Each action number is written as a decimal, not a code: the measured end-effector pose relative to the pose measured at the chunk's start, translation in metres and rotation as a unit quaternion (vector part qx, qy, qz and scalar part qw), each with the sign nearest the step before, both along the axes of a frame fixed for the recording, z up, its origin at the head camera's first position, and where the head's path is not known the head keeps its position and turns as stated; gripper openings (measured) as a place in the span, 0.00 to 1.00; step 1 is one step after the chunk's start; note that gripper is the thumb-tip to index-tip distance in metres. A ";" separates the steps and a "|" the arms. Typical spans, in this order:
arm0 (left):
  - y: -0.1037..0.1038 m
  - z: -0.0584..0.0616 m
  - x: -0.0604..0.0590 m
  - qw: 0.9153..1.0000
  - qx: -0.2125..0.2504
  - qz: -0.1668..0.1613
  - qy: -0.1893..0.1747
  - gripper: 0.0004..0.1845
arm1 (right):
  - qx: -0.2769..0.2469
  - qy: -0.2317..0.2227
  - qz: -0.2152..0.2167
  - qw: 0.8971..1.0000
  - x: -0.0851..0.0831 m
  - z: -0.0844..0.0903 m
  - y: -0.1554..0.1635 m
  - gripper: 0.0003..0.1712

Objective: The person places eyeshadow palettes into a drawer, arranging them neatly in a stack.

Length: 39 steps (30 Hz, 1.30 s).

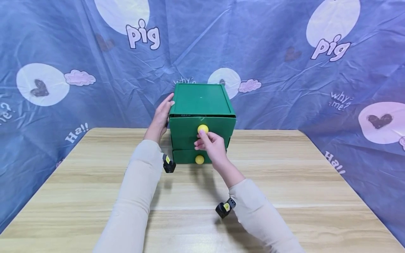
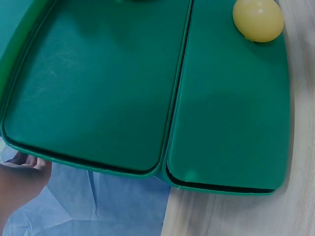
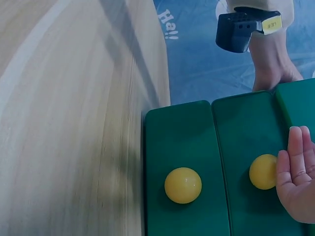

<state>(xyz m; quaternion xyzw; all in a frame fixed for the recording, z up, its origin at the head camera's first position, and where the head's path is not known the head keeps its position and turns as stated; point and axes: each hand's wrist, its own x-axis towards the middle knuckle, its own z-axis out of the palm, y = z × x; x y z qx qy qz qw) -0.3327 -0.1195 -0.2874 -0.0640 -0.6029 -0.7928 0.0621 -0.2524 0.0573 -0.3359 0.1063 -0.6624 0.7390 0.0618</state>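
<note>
Yellow round knob (image 1: 203, 129) on the top drawer (image 1: 202, 125) is what the right hand (image 1: 212, 144) is at — fingers curled at the knob from below, touching it, though whether they fully pinch it I cannot tell; probably placed so for a straight pull. The left hand (image 1: 162, 114) lies flat, fingers straight, against the left side of the green drawer box (image 1: 201, 100), likely bracing it so it won't slide on the table. The top drawer front sits a bit proud of the ones below. The bottom drawer's knob (image 1: 199, 159) is free, just under the right wrist. The box stands at the far middle of the wooden table (image 1: 284, 196) — blue printed cloth (image 1: 284, 70) hangs behind. Black wrist cameras (image 1: 168, 163) on both sleeves. Nothing blocks the drawer's path forward except the person's own forearm.
</note>
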 end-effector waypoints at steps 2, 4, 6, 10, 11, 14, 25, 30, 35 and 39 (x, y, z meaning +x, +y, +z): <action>0.000 0.000 0.000 1.000 0.004 0.001 0.000 0.25 | 0.000 0.004 0.004 1.000 -0.017 -0.017 0.002 0.22; 0.000 0.000 0.000 1.000 0.006 0.001 -0.002 0.25 | -0.002 0.012 0.006 1.000 -0.029 -0.029 0.002 0.22; 0.000 0.000 0.000 1.000 0.006 0.002 -0.002 0.25 | 0.003 0.004 0.004 1.000 -0.030 -0.027 0.001 0.24; 0.000 0.001 0.001 1.000 0.001 0.002 -0.003 0.25 | 0.011 -0.016 -0.014 1.000 0.003 0.013 -0.003 0.25; 0.000 0.001 0.001 1.000 0.001 0.001 -0.003 0.25 | 0.002 -0.008 -0.004 1.000 -0.009 0.000 -0.002 0.24; 0.000 0.002 0.002 1.000 0.001 0.001 -0.003 0.25 | -0.007 -0.001 0.003 1.000 -0.028 -0.018 0.001 0.23; 0.000 0.002 0.000 1.000 0.004 -0.003 -0.003 0.25 | 0.014 -0.012 -0.006 1.000 -0.019 -0.004 0.002 0.25; 0.001 0.002 0.001 1.000 0.008 -0.003 -0.007 0.25 | 0.026 -0.019 0.008 0.999 -0.006 0.014 0.005 0.25; 0.001 0.002 0.001 1.000 0.013 0.000 -0.007 0.25 | 0.040 -0.044 0.016 0.998 0.000 0.026 0.007 0.25; 0.001 0.000 0.001 1.000 0.012 0.001 -0.010 0.24 | 0.068 -0.058 0.024 0.996 -0.001 0.028 0.009 0.25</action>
